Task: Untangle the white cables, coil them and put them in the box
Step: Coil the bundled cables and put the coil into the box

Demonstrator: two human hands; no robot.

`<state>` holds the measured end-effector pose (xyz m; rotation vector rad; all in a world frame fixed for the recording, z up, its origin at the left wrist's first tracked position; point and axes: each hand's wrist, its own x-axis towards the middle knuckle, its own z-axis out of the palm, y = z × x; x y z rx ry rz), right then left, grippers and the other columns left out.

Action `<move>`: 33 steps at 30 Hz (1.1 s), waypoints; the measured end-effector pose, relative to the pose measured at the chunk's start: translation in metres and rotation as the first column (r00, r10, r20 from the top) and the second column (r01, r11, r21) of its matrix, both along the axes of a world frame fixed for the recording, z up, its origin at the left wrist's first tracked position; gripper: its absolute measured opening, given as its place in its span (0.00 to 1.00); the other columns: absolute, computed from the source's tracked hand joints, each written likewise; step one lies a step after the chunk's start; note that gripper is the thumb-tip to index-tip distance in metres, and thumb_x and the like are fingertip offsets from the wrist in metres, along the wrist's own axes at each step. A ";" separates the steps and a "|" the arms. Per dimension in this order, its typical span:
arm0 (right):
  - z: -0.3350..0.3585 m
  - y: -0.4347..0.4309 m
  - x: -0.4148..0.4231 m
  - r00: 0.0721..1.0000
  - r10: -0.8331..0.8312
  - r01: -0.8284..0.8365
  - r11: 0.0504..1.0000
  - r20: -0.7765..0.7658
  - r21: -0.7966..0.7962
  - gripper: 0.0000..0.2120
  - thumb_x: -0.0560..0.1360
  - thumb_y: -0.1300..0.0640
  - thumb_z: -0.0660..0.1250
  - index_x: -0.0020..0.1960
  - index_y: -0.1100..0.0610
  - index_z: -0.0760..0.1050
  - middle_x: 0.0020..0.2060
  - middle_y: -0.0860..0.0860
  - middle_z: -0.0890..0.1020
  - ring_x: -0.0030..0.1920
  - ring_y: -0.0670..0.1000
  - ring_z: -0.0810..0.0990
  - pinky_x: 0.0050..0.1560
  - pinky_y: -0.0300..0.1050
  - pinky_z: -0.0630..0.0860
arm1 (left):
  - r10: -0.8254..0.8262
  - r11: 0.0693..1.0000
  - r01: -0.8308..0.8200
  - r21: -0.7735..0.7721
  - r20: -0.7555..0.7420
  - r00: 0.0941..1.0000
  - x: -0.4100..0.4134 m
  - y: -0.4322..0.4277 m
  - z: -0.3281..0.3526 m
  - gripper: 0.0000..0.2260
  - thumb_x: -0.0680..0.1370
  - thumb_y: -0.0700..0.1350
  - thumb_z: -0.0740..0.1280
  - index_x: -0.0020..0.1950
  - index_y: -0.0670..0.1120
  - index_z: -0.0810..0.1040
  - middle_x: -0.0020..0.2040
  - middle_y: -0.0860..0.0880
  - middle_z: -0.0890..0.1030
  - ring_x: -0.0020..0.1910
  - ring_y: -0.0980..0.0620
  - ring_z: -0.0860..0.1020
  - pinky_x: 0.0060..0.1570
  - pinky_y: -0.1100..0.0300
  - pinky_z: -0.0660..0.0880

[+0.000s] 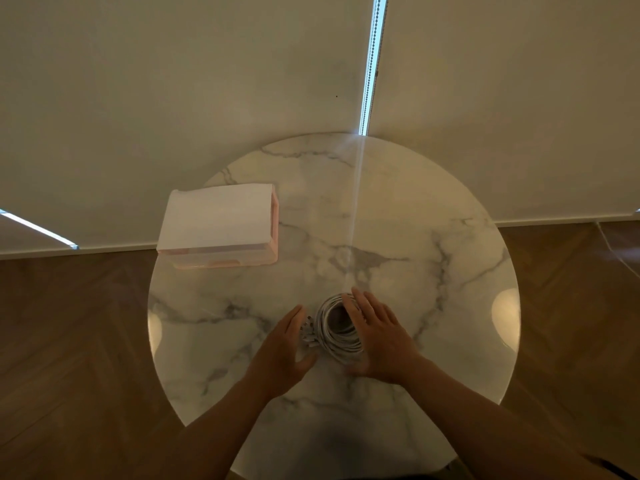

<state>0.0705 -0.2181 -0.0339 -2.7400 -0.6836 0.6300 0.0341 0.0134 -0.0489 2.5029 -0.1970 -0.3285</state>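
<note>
Coil of white cables (333,345) lying on a round marble table (415,237), near its front edge and about the middle, seen from the head view. The loops form a tight ring with an open centre; a cluster of plug ends (308,333) projects from the ring's left side.

Left hand (284,351): fingers straight and pressed together, palm turned toward the coil, set just beside the plug ends. Whether it touches them cannot be told.

Right hand (377,341): flat, palm down, fingers straight and slightly spread, lying over the right rim of the coil, thumb on the near side. Neither hand closes around the cables.

Box (218,223): pale pink with a white top, standing at the far left edge of the table, well apart from the coil and hands.

Surroundings: wooden floor (69,341) around the table; pale blinds (173,81) behind it, with a bright vertical gap (372,64) between two panels.
</note>
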 end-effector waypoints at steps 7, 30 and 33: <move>-0.009 0.021 -0.003 0.999 0.032 -0.028 0.995 0.042 -0.100 0.64 0.58 0.31 0.73 0.78 0.46 0.34 0.78 0.55 0.40 0.77 0.65 0.43 0.73 0.68 0.51 | 0.208 0.976 -0.212 -0.049 -0.079 0.975 -0.011 0.024 0.002 0.36 0.73 0.56 0.69 0.76 0.44 0.62 0.74 0.50 0.66 0.72 0.53 0.65 0.69 0.64 0.61; -0.003 0.020 -0.017 0.991 -0.091 0.091 0.996 0.098 0.004 0.59 0.58 0.26 0.64 0.79 0.46 0.41 0.79 0.52 0.52 0.77 0.57 0.54 0.72 0.56 0.63 | 0.373 -0.439 -0.802 -0.404 -0.895 0.247 0.132 0.102 0.028 0.08 0.79 0.43 0.58 0.41 0.43 0.71 0.41 0.45 0.75 0.41 0.47 0.76 0.41 0.55 0.72; 0.001 0.019 -0.021 0.988 -0.120 0.122 0.993 0.093 -0.007 0.58 0.60 0.25 0.64 0.79 0.45 0.38 0.79 0.51 0.50 0.78 0.56 0.51 0.74 0.53 0.59 | 0.339 -0.463 -0.794 -0.395 -0.906 0.253 0.129 0.104 0.026 0.08 0.78 0.41 0.58 0.41 0.42 0.72 0.42 0.45 0.76 0.40 0.47 0.76 0.39 0.56 0.72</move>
